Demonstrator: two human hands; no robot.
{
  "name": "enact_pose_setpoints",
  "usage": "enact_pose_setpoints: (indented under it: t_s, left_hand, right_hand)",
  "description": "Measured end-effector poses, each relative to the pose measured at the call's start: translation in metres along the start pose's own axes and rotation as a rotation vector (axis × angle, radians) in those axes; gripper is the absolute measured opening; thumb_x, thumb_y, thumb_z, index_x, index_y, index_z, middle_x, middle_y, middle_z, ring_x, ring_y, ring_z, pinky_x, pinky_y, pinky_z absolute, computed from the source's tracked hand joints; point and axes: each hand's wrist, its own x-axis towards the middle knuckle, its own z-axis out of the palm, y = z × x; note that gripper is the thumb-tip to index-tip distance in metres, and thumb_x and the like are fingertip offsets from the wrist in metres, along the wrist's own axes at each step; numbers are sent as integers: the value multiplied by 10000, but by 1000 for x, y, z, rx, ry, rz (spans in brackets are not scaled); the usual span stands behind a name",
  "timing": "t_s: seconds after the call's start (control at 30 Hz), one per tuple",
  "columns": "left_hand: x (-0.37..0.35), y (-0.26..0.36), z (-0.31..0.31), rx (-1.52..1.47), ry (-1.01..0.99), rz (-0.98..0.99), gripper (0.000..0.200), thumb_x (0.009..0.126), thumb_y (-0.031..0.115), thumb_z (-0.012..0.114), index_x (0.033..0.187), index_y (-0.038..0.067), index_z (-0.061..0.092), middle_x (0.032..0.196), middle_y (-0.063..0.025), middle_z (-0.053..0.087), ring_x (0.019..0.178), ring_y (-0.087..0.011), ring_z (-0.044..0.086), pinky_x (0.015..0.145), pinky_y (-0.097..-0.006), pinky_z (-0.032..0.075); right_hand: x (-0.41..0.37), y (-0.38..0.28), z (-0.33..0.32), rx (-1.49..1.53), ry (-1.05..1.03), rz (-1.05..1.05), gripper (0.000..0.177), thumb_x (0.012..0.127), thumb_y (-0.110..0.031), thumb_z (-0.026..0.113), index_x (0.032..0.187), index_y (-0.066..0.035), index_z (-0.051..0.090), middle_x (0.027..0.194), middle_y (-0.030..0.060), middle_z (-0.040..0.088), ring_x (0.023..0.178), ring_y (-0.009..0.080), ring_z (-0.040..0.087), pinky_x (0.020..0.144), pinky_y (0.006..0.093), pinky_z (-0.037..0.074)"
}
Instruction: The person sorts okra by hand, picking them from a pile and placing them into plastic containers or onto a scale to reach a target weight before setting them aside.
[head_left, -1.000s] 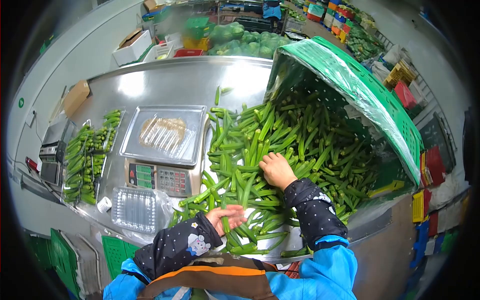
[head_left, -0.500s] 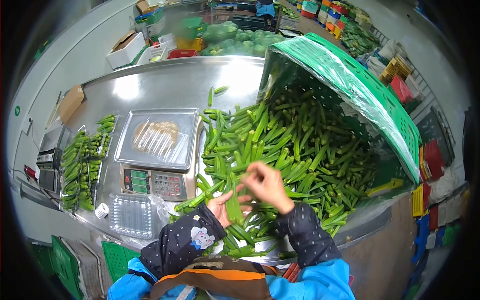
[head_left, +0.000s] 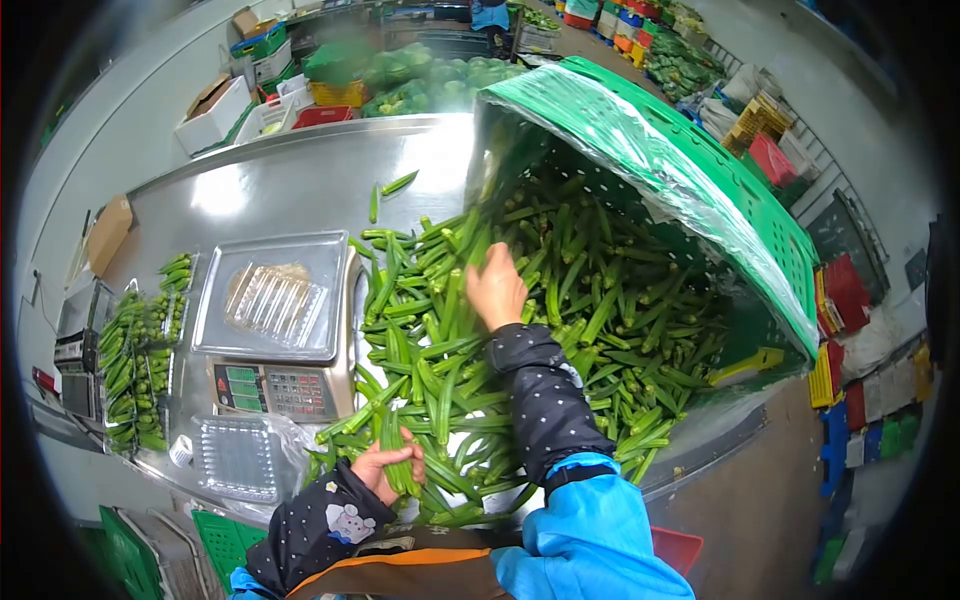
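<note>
My left hand (head_left: pixel 388 468) is closed around a small bunch of okra (head_left: pixel 392 440), low in front of me near the table's front edge. Over the big heap of okra (head_left: pixel 590 300), my right hand (head_left: pixel 497 288) reaches forward with its fingertips down among the pods. Those fingers are partly hidden, so whether they grip a pod does not show. The heap spills from a tipped green crate (head_left: pixel 640 130) lined with clear plastic. Left of the heap stands a weighing scale (head_left: pixel 268 390) with a clear plastic tray (head_left: pixel 275 305) on its plate.
Filled packs of okra (head_left: pixel 140 360) lie at the table's left. A stack of clear trays (head_left: pixel 235 458) and a small white roll (head_left: pixel 181 450) are at the front left. Two loose pods (head_left: pixel 398 184) lie behind the heap. A yellow tool-like object (head_left: pixel 745 367) rests in the crate.
My right hand has moved away from my left hand, forward onto the heap. My left hand still holds its okra, and the whole view has shifted slightly.
</note>
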Motion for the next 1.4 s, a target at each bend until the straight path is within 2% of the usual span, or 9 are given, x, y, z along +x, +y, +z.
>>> enact_pose_setpoints:
  t_s: [0.3,0.4,0.6,0.73,0.97,1.13,1.27,1.37,1.4]
  left_hand:
    - [9,15,-7,115,39,177,268,826,33,534,1084,103,511,947,-116,616,813,-266,574,719,-424,462]
    - [16,26,-11,48,-6,185,205,886,116,511,1090,92,510,1024,-134,607,876,-284,584,758,-410,475]
    - [21,15,11,-29,-33,176,257,884,216,577,1105,113,497,1085,-139,574,966,-284,580,811,-422,473]
    - [27,-6,-4,16,84,8,187,831,97,607,1006,139,558,773,-35,540,707,-206,536,652,-371,455]
    - [-9,-36,-7,127,43,-352,269,792,7,582,1036,110,537,778,-54,517,677,-196,501,620,-355,423]
    - [-7,-39,-18,157,-25,-320,299,785,-10,588,1057,97,525,824,-71,542,694,-213,528,628,-357,432]
    - [-10,-37,-21,178,21,-303,286,792,-4,590,1052,97,525,827,-74,546,696,-220,546,622,-354,444]
    - [-8,-36,-22,149,23,-277,281,796,1,591,1051,99,525,832,-77,548,701,-227,560,616,-358,452]
    - [-8,-36,-25,138,29,-276,279,797,1,591,1049,101,525,835,-77,549,703,-227,560,618,-359,453]
  right_hand:
    - [2,-19,6,-208,55,30,375,722,-123,585,1054,-18,445,749,170,614,624,319,635,559,406,507]
    - [-19,-26,-26,147,30,136,380,728,-151,597,1034,-59,389,730,161,610,637,394,596,591,474,459]
    - [-168,-51,-91,775,-455,140,381,728,-67,668,1029,-74,435,677,0,556,570,48,512,519,207,427]
    - [-200,-25,-102,766,-286,189,232,800,-66,635,1005,-45,528,751,22,594,584,64,542,535,191,444]
    - [-147,99,-92,816,-40,814,233,876,-137,572,1020,-11,440,800,112,623,574,150,615,466,253,493]
    - [-124,109,-53,45,30,622,567,769,-294,714,1081,9,350,800,204,614,538,211,624,459,311,487]
    - [-122,101,-45,19,113,620,599,743,-274,739,1104,-1,347,788,203,611,542,216,626,460,318,473]
    - [-129,93,-58,815,83,724,628,757,-149,721,1217,-69,301,849,148,620,597,203,587,482,306,443]
    - [-133,84,-66,1027,57,764,606,754,-36,701,1209,-80,303,806,82,599,493,81,485,381,216,329]
